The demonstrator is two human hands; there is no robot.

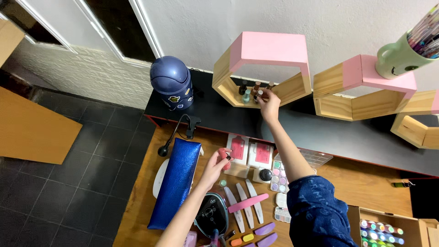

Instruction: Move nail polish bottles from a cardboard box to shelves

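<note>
My right hand [269, 103] reaches up into a pink-and-wood hexagonal shelf [270, 50] on the wall, with its fingers on a small nail polish bottle [259, 94]. Beside it stand other little bottles [246, 91]. My left hand [216, 163] is lower, over the wooden table [356, 183], holding a small pink nail polish bottle [223, 155]. Just past it lie two pink-and-white packets [249, 151].
A blue glittery arm rest [176, 180] lies left of my left hand. Nail files [247, 203], a dark nail lamp [212, 212] and pots of colour [279, 176] lie near it. A blue lidded bin [172, 82], more hexagonal shelves [361, 87], a mug of pens [407, 50] and a box of paints [382, 228] are around.
</note>
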